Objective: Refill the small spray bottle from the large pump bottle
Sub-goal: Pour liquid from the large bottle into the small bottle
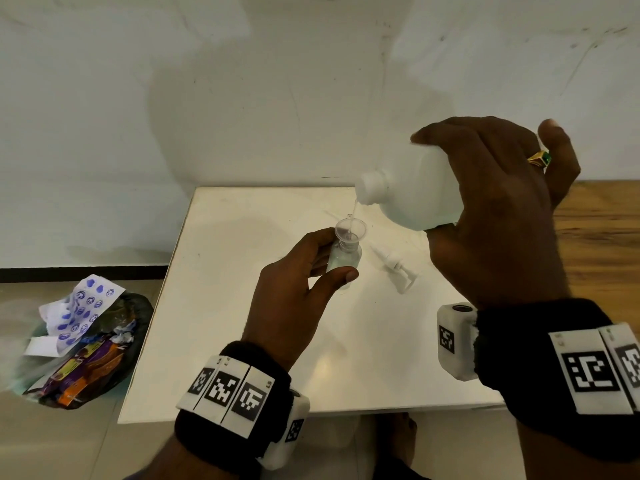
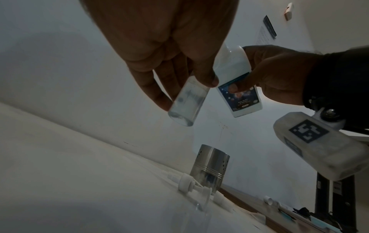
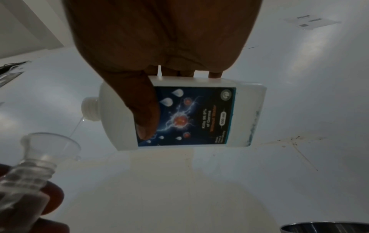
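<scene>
My right hand (image 1: 491,209) grips the large white bottle (image 1: 412,199), tipped on its side with the open neck (image 1: 372,187) pointing left. A thin clear stream runs from the neck into a small clear funnel (image 1: 349,230) seated in the small clear bottle (image 1: 343,261). My left hand (image 1: 298,285) holds that small bottle above the white table (image 1: 242,341), fingers and thumb around its body. In the right wrist view the large bottle (image 3: 189,116) shows a dark blue label, with the funnel (image 3: 54,143) below its neck. The left wrist view shows the small bottle (image 2: 187,102) partly filled.
The white pump head (image 1: 398,268) lies on the table right of the small bottle. A steel canister (image 2: 209,167) with holes stands behind the pump head (image 2: 54,187). A bag of rubbish (image 1: 83,344) sits on the floor at left. A wooden surface (image 1: 602,237) adjoins at right.
</scene>
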